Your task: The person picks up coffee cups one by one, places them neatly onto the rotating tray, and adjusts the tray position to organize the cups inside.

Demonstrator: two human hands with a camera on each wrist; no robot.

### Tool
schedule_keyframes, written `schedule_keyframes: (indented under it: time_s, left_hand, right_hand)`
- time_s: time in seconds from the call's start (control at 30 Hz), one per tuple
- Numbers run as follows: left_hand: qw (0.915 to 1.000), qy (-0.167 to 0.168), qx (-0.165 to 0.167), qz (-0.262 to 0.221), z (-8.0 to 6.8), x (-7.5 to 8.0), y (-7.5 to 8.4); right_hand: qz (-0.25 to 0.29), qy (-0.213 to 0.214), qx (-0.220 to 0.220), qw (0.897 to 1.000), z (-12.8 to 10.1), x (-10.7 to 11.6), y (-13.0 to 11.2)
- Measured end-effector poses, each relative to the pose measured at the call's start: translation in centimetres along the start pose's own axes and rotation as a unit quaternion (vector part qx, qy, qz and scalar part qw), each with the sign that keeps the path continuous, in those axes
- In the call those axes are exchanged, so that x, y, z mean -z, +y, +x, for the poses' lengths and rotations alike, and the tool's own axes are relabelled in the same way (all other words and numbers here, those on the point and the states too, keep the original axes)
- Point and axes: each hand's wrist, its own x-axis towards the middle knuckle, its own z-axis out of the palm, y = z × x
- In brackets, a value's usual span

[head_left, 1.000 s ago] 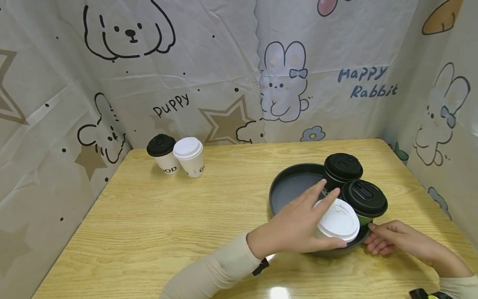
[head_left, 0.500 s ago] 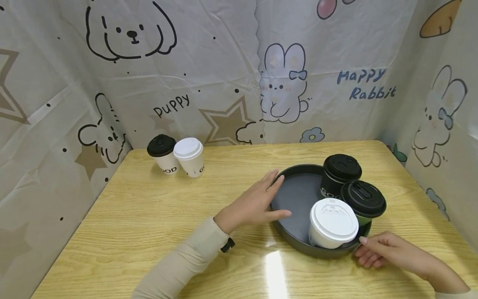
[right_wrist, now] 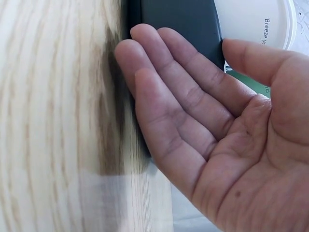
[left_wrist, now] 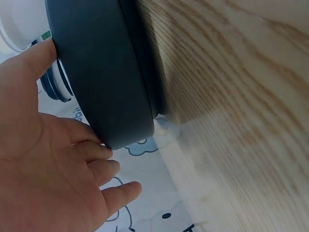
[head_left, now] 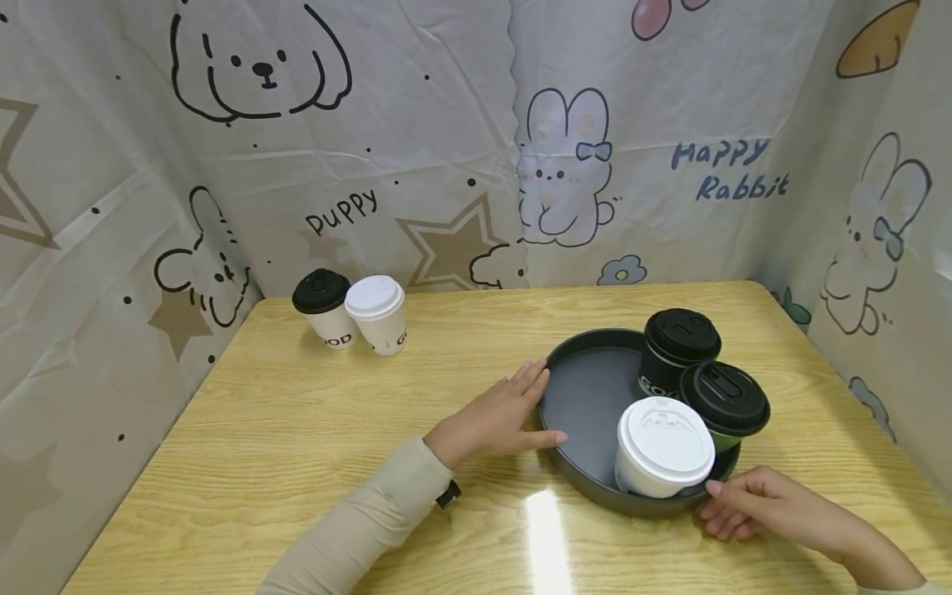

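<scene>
My left hand lies spread against the dark round tray at its 9 o'clock rim, thumb over the edge. My right hand, fingers straight, touches the wall near 5 o'clock. The tray sits on the worktop, carrying a white-lidded cup and two black-lidded cups.

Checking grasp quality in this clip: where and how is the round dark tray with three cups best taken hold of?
By its raised rim, from two opposite sides. The left hand already touches the tray at its left rim and the right hand at its near-right rim. The cups crowd the right side, so a two-sided hold likely keeps it level.
</scene>
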Motion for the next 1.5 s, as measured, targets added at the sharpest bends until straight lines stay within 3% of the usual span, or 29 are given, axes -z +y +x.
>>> schedule_keyframes:
  time_s: [0.4,0.57,0.73,1.1,1.33,1.5]
  left_hand:
    - [1.0000,0.007,0.003,0.000,-0.4,-0.6,0.5]
    - [0.9999,0.011,-0.001,0.010,-1.4,-0.8,1.1]
    - [0.9991,0.009,-0.027,0.032,-3.0,-1.1,1.7]
    - [0.9917,0.006,-0.100,0.080,-5.2,-2.0,3.7]
    - [0.9898,0.004,-0.107,0.094,-5.5,-1.9,4.3]
    - [0.9916,-0.010,-0.119,0.051,-5.0,-1.5,3.6]
  right_hand:
    - [0.015,0.000,-0.012,1.000,0.0,0.5,0.1]
    - [0.023,-0.005,0.009,1.000,-0.2,1.1,0.5]
    - [0.034,-0.004,0.025,0.999,-0.5,2.5,1.1]
    - [-0.014,0.070,-0.031,0.997,-0.2,6.2,1.2]
    - [-0.032,0.080,-0.028,0.996,-0.1,6.5,1.2]
    - [-0.045,0.086,-0.022,0.995,-0.5,6.3,1.2]
